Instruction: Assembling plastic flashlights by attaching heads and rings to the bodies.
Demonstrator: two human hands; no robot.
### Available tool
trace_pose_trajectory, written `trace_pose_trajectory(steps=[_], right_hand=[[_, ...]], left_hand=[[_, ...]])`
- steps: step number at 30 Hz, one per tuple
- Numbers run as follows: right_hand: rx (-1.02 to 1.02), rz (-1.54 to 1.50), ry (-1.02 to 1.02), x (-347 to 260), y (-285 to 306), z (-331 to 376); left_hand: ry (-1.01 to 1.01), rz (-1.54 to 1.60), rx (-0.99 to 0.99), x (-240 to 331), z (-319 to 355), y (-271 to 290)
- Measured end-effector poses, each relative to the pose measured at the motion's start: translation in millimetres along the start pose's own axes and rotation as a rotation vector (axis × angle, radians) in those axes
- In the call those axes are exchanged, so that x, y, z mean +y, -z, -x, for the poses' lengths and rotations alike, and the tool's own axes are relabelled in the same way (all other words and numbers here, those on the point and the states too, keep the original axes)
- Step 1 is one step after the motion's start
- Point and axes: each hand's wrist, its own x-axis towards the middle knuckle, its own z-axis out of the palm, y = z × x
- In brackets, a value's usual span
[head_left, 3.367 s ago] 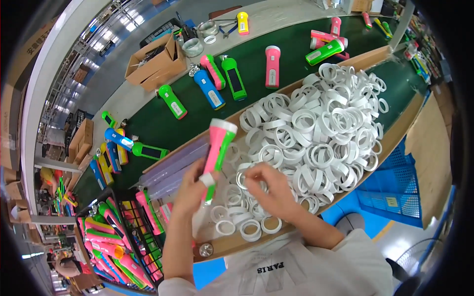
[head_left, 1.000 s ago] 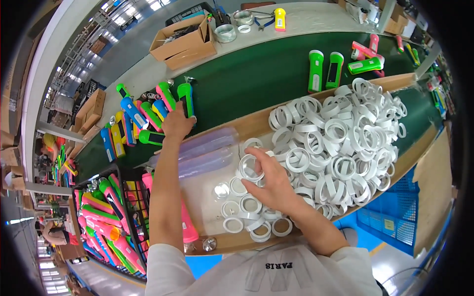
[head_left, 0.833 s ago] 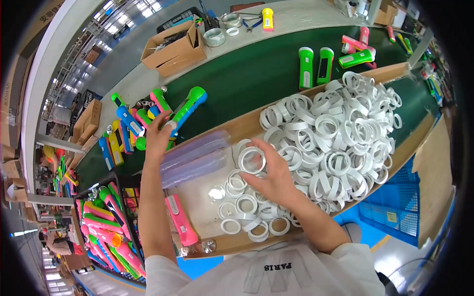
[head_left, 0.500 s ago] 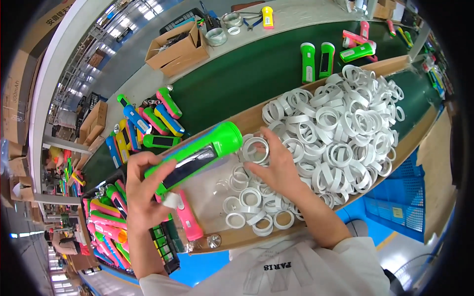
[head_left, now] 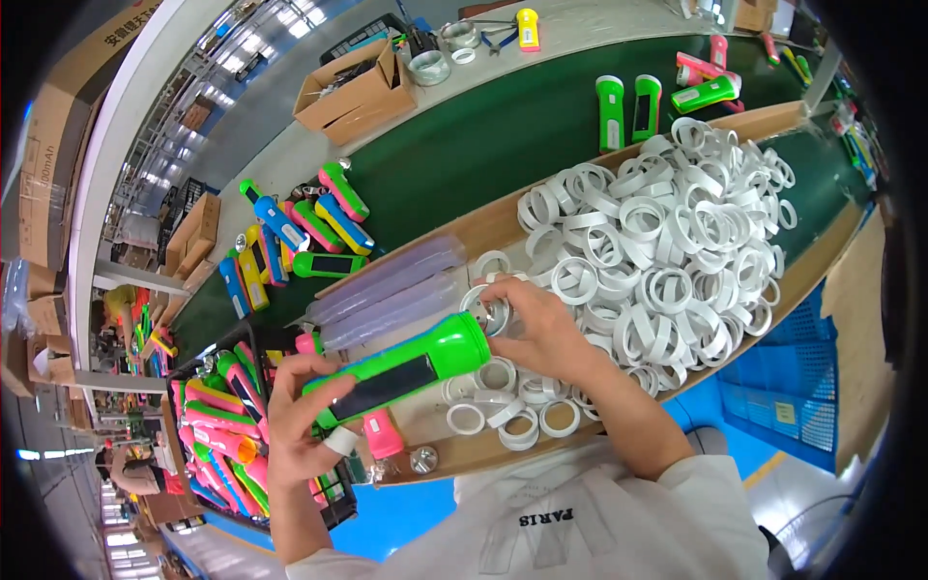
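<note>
My left hand [head_left: 307, 418] is wrapped around the body of a green flashlight [head_left: 454, 350] with a dark rectangular panel. Its wide head points right, and a white band circles one of my fingers. Close to that head, my right hand [head_left: 541, 333] pinches a white plastic ring [head_left: 476, 298]. A heap of similar white rings [head_left: 667, 232] fills the right part of a long cardboard tray [head_left: 483, 462]. Below the held flashlight lies a pink flashlight [head_left: 383, 433], partly covered, next to a small shiny reflector [head_left: 423, 459].
Clear plastic sleeves [head_left: 391, 280] lie in the tray's left part. A black crate [head_left: 340, 503] of colourful flashlights stands at left. More flashlights [head_left: 329, 265] rest on the green belt [head_left: 454, 145]. Behind are an open cardboard box [head_left: 356, 101] and tape rolls [head_left: 430, 68]. A blue basket [head_left: 783, 387] is at right.
The green flashlight has come down and slightly right, levelling out and uncovering the clear sleeves. My right hand has stayed near the same place, with the ring now beside the flashlight's head.
</note>
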Motion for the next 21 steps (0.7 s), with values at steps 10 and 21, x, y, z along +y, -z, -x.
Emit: trace_pose_trajectory(steps=[10,21], right_hand=[[-0.274,0.213,0.115,-40.2,32.8,0.9],[-0.255,-0.174,0.269,-37.9,16.2,15.9]], left_hand=[[0.128,0.135,-0.015,5.2,-1.4,1.1],[0.486,0.569,-0.201,-0.9,30.4,-33.3]])
